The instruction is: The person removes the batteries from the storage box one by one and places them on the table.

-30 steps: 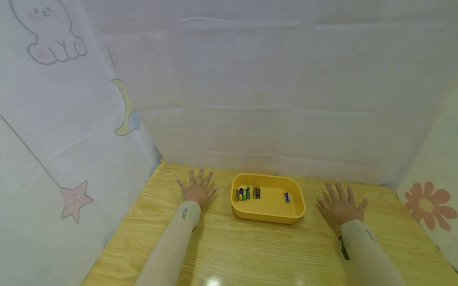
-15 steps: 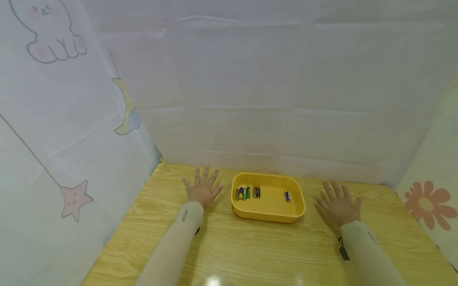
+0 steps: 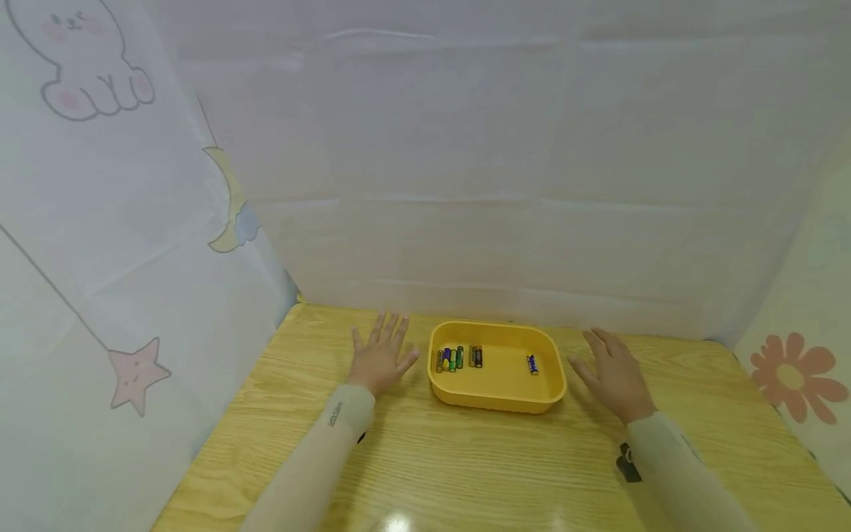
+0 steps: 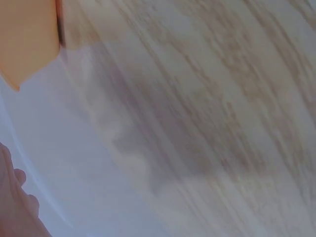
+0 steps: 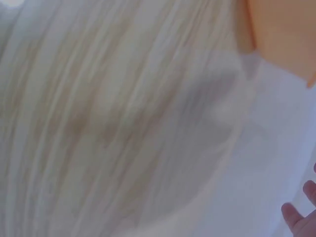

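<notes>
A yellow tray (image 3: 496, 400) sits on the wooden table (image 3: 465, 465). Several small batteries (image 3: 457, 358) lie in its left part and a single blue battery (image 3: 532, 363) lies in its right part. My left hand (image 3: 382, 355) hovers just left of the tray, fingers spread and holding nothing. My right hand (image 3: 613, 373) is just right of the tray, fingers straight and likewise empty. Both wrist views are blurred; the tray (image 4: 24, 39) shows as an orange patch at the top left of the left wrist view, and the tray (image 5: 284, 34) at the top right of the right wrist view.
White fabric walls (image 3: 465, 185) enclose the table at the back and on both sides, printed with a star (image 3: 136, 373), a moon (image 3: 229, 199) and a flower (image 3: 791, 377). Bare tabletop lies in front of the tray.
Both hands have lifted from lying flat on the table and moved inward toward the tray's sides. The tray and batteries have not moved.
</notes>
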Demonstrator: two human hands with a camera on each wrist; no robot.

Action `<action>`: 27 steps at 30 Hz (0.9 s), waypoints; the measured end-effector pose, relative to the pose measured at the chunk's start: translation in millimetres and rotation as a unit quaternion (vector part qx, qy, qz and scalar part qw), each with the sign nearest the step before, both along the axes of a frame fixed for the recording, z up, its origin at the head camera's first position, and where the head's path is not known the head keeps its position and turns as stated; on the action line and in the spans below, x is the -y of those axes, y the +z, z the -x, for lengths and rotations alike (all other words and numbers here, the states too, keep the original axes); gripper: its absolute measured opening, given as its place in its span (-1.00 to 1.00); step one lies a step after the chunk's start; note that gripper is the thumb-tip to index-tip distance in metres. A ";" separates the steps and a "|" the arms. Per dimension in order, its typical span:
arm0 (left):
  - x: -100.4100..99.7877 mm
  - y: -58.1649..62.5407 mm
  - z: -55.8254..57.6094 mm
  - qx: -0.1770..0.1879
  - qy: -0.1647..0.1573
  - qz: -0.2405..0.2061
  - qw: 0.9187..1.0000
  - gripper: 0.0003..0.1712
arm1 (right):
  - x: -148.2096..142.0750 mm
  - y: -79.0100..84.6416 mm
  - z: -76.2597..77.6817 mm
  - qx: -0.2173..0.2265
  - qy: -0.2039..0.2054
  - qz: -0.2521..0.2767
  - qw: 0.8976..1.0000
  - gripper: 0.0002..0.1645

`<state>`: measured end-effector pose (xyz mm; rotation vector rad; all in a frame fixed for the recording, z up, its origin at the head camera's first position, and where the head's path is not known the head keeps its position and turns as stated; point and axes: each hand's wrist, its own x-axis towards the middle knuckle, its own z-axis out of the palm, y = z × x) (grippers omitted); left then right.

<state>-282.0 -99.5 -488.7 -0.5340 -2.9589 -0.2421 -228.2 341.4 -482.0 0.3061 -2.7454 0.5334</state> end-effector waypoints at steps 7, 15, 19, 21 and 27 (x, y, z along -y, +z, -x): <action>-11.3 5.0 -5.4 -0.001 -0.038 -0.006 0.999 -0.05 | 23.0 14.5 1.9 0.014 0.034 0.019 0.999 -0.23; -26.6 13.2 -12.6 0.006 -0.071 0.010 0.997 -0.01 | 42.0 22.7 8.2 0.052 0.073 0.030 0.996 -0.31; -32.8 13.7 -14.3 0.006 -0.085 0.021 0.996 -0.01 | 49.8 24.1 13.4 0.064 0.093 0.015 0.993 -0.35; -35.3 13.3 -15.5 0.008 -0.089 0.024 0.996 0.00 | 53.1 24.1 15.1 0.073 0.098 0.014 0.992 -0.34; -41.0 9.4 -18.5 0.012 -0.099 0.031 0.995 0.02 | 61.4 23.0 19.7 0.081 0.105 0.002 0.991 -0.39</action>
